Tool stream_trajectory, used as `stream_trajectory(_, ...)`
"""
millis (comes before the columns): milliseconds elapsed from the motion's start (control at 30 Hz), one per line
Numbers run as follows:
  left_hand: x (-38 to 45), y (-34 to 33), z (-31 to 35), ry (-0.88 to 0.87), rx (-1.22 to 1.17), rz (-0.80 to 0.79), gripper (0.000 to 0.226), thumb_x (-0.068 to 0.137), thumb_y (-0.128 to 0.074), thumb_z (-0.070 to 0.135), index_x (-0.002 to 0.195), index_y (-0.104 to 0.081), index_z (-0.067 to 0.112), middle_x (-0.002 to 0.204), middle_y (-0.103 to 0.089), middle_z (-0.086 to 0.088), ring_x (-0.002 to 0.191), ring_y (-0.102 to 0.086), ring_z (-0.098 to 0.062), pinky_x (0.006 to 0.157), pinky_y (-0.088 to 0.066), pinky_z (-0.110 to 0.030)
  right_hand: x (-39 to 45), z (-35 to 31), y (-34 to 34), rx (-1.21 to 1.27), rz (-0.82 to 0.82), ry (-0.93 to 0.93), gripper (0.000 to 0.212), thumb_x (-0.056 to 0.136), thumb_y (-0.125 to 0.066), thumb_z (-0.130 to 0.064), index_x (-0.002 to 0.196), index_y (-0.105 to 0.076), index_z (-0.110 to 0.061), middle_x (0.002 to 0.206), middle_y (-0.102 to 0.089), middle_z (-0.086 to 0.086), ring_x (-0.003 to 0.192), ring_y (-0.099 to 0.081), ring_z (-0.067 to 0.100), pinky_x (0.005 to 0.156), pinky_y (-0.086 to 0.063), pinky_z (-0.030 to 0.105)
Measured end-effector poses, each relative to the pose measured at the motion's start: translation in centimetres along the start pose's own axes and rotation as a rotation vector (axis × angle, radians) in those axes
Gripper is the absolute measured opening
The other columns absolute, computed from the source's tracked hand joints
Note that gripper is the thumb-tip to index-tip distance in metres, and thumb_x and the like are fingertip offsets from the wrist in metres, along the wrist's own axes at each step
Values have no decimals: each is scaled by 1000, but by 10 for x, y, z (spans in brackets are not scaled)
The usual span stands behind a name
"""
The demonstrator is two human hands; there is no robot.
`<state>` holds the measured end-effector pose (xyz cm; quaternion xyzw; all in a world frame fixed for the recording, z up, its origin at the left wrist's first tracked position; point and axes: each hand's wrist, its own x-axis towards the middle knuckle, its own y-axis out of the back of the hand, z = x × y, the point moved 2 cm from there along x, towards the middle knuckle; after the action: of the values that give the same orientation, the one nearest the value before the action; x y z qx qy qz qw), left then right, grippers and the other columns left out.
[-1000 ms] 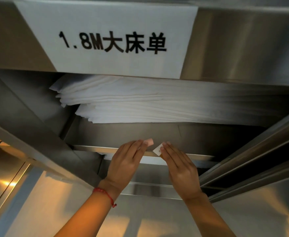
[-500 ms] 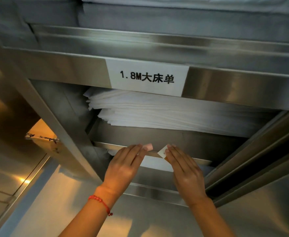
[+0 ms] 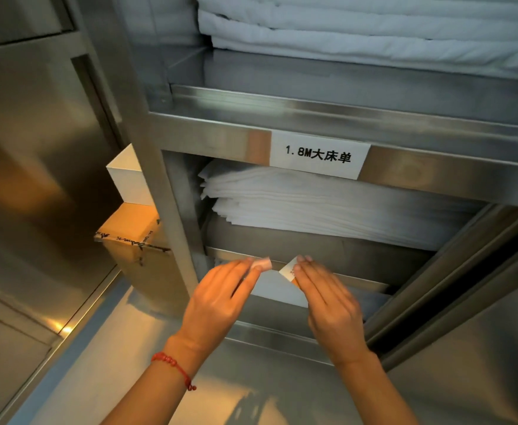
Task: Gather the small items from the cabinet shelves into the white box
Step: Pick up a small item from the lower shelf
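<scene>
My left hand (image 3: 221, 297) pinches a small pinkish item (image 3: 263, 264) at its fingertips, in front of the lower cabinet shelf edge (image 3: 349, 276). My right hand (image 3: 328, 305) grips a small white packet with orange print (image 3: 289, 272) beside it. The two hands are a little apart, both just outside the shelf opening. A white box (image 3: 127, 179) stands to the left of the cabinet, on top of a taped cardboard box (image 3: 129, 237); the cabinet post hides part of it.
Folded white sheets (image 3: 313, 204) fill the shelf under the label "1.8M" (image 3: 317, 154). More white linen (image 3: 359, 29) lies on the shelf above. A white sheet of paper (image 3: 277, 291) sits on the lowest shelf. A steel sliding door (image 3: 466, 302) is at right, a steel wall (image 3: 37, 148) at left.
The view has pulled back from the cabinet, so the upper shelf and the boxes at left now show. Both hands have drawn slightly out from the shelf, still gripping their small items.
</scene>
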<state>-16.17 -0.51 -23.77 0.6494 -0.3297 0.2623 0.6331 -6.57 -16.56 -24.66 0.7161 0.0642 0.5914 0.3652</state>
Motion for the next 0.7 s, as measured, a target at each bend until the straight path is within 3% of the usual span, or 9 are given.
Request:
stream_trajectory(267, -18, 69, -21, 6, 53, 21, 31, 102, -37, 7, 119, -62, 2, 108, -67, -18, 96, -67, -30, 84, -52, -35, 33, -58, 26, 26, 24, 80, 34, 100, -35, 1, 112, -67, 3, 120, -63, 15, 115, -59, 26, 92, -50, 39)
stream_trajectory(567, -19, 155, -53, 28, 152, 6, 30, 86, -54, 10, 111, -67, 2, 106, -69, -17, 95, -68, -27, 88, -46, -32, 81, -129, 46, 92, 73, 170, 27, 95, -46, 3, 113, -67, 2, 122, -62, 14, 118, -57, 25, 95, -49, 37)
stream_trajectory(700, -16, 190, -64, 46, 179, 26, 28, 87, -56, 7, 112, -68, 3, 109, -68, -16, 98, -67, -26, 87, -51, -34, 108, -151, 54, 111, 101, 188, 28, 97, -44, 1, 111, -68, 2, 120, -64, 14, 117, -58, 25, 96, -48, 36)
